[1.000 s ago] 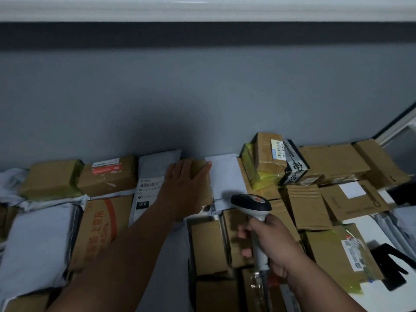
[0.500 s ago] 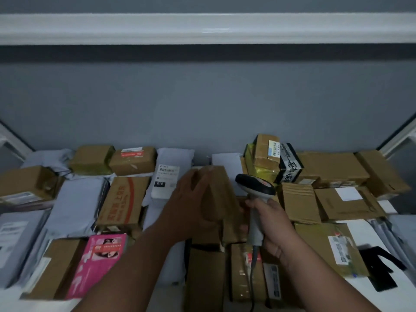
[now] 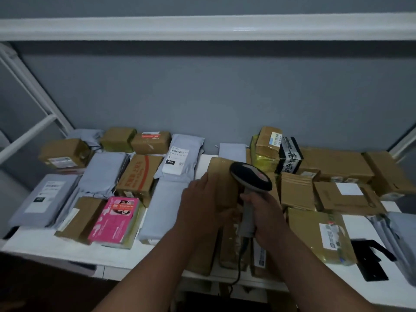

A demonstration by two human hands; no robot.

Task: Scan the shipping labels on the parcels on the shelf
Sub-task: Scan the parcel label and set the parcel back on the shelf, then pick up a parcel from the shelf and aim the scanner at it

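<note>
My left hand (image 3: 202, 201) grips a small brown cardboard parcel (image 3: 221, 176) and holds it tilted up above the shelf. My right hand (image 3: 263, 210) holds the grey handle of a barcode scanner (image 3: 251, 177), whose black head sits right beside the parcel. The scanner's cable hangs down past the shelf edge. No label shows on the face of the held parcel that I see. Many other parcels lie on the white shelf (image 3: 56, 246): brown boxes, grey mailer bags, and a pink box (image 3: 116, 219).
A grey bag with a white label (image 3: 177, 158) lies left of the held parcel. A yellow-wrapped stack (image 3: 265, 152) and flat brown boxes (image 3: 346, 194) fill the right. A black bracket (image 3: 369, 260) lies near the front right. The upper shelf board (image 3: 202, 28) runs overhead.
My left hand lifted the small brown parcel from the back of the shelf and drew it toward me. My right hand brought the scanner up next to it. The view pulled back.
</note>
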